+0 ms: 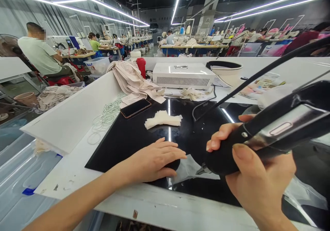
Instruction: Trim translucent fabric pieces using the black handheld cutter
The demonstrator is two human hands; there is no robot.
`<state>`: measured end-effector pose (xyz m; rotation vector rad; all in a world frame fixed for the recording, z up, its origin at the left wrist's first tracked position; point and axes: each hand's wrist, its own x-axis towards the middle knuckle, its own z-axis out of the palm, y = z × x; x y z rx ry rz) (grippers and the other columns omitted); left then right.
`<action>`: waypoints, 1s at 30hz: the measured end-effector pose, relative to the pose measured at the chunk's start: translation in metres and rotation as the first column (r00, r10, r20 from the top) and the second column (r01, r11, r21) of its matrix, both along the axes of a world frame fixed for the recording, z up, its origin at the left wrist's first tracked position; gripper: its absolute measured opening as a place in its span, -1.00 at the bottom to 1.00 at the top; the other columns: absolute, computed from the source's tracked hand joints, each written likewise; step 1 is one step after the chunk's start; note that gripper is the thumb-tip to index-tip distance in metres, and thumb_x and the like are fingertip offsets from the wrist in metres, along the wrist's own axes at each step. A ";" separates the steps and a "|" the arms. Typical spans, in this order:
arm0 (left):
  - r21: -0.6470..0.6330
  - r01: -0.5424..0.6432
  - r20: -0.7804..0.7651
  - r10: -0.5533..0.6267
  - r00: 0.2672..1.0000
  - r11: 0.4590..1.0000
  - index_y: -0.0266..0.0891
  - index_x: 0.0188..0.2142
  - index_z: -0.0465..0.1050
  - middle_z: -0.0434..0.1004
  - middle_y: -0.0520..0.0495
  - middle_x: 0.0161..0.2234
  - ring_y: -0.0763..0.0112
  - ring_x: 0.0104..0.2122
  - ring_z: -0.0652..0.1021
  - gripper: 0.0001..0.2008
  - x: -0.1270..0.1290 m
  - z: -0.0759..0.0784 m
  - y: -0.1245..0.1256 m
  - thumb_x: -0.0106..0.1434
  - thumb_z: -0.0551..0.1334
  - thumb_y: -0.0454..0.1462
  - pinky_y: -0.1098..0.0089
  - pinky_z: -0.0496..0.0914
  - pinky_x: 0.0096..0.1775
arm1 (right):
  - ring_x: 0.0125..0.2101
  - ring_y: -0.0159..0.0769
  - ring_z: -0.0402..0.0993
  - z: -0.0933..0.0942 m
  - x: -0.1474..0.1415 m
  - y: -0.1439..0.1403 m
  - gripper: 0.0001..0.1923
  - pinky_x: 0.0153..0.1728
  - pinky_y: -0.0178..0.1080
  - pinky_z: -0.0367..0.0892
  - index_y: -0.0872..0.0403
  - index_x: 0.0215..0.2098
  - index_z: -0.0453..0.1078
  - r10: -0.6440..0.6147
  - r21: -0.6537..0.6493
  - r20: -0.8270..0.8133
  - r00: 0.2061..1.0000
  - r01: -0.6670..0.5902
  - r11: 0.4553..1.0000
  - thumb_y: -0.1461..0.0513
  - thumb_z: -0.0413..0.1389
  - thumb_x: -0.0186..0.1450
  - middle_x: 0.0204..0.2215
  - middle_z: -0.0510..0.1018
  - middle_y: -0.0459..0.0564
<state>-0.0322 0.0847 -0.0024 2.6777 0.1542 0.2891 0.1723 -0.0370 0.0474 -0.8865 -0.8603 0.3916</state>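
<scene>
My left hand (154,157) lies palm down, fingers stretched out, at the left edge of a thin translucent white piece (188,165) on a glossy black board (118,148). Something dark and rounded shows under its fingers; I cannot make out what. Wrapped around a thick black corded hand tool (281,129) with a silver panel is my right hand (263,176). The tool's pointed metal tip (203,169) is at the translucent piece, a little right of my left fingertips. Beyond my hands lies a small stack of cream fabric pieces (163,119).
A phone (135,108), pale green elastic loops (107,116) and draped beige fabric (134,79) lie at the left. Behind stand a white vented box (183,75), a red container (141,67) and a cream bin (227,73). A black cable (257,83) crosses the right side. A person (40,52) sits far left.
</scene>
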 end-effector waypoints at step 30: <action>-0.238 -0.013 -0.068 -0.003 0.998 0.971 -0.05 0.55 0.26 0.56 -0.27 0.38 -0.19 0.52 0.34 0.00 0.011 -0.012 -0.001 0.29 0.54 0.20 -0.31 -0.06 0.56 | -0.46 -0.28 0.55 -0.013 -0.012 0.026 -0.54 -0.41 -0.19 0.54 -0.10 0.05 0.49 0.070 0.079 -0.010 0.998 -0.069 0.995 0.05 0.53 0.31 -0.36 0.62 -0.19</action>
